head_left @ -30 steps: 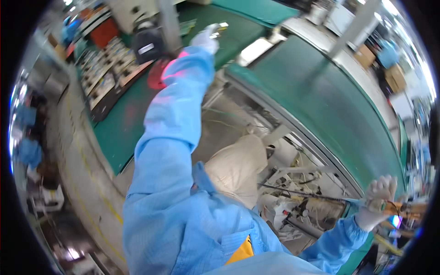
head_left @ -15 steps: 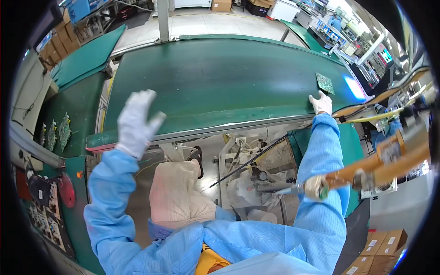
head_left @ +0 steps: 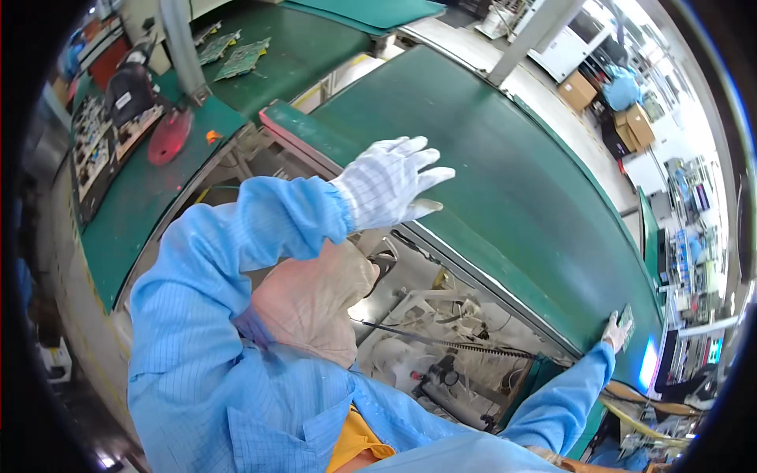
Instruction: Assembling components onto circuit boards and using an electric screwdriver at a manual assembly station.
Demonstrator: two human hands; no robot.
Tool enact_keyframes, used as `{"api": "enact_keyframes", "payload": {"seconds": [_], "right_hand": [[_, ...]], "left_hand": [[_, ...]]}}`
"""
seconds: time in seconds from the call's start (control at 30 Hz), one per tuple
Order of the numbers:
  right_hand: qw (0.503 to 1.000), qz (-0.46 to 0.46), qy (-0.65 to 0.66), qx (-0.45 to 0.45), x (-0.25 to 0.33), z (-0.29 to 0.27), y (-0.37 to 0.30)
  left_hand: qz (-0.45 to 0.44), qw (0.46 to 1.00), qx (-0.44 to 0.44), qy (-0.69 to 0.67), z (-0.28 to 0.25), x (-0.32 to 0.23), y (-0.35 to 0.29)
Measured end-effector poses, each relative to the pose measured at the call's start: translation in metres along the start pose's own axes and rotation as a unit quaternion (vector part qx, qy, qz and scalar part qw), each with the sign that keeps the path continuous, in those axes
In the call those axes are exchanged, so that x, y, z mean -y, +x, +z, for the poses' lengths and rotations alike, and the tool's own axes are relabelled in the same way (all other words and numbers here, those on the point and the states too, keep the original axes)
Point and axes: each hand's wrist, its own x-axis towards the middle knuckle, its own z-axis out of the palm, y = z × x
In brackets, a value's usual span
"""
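Note:
My left hand [head_left: 392,183], in a white glove, hovers with its fingers spread over the near edge of a green conveyor belt [head_left: 505,165]; it holds nothing. My right hand [head_left: 614,329], also gloved, reaches far out to the right and rests on a small green circuit board [head_left: 625,318] lying on the belt. Both arms wear blue smock sleeves.
Below the belt's edge lies an open bay with white machine parts, cables and a toothed strip [head_left: 441,355]. A beige cloth-covered shape [head_left: 315,299] sits under my left arm. More circuit boards [head_left: 244,55] lie on a green bench at the upper left, beside a red disc [head_left: 169,135]. Cardboard boxes [head_left: 579,91] stand beyond the belt.
The view has swung. My left hand stays raised and spread over the belt's edge. My right hand remains stretched out to the circuit board on the belt.

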Motion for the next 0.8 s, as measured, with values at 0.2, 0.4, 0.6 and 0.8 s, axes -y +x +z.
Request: {"api": "enact_keyframes", "payload": {"seconds": [0.2, 0.4, 0.6, 0.8], "right_hand": [[0.997, -0.038, 0.017, 0.059, 0.040, -0.012, -0.014], [0.960, -0.181, 0.156, 0.148, 0.161, -0.071, -0.119], [0.952, -0.302, -0.032, 0.025, 0.191, -0.078, -0.123], [0.956, -0.222, 0.004, 0.192, 0.194, -0.090, -0.141]], "left_hand": [[-0.008, 0.999, -0.014, 0.031, 0.002, 0.000, -0.008], [-0.001, 1.000, -0.011, 0.028, 0.006, 0.001, -0.003], [-0.054, 0.998, -0.015, 0.010, 0.001, 0.003, -0.010], [-0.052, 0.998, -0.022, -0.033, 0.009, 0.003, -0.002]]}}
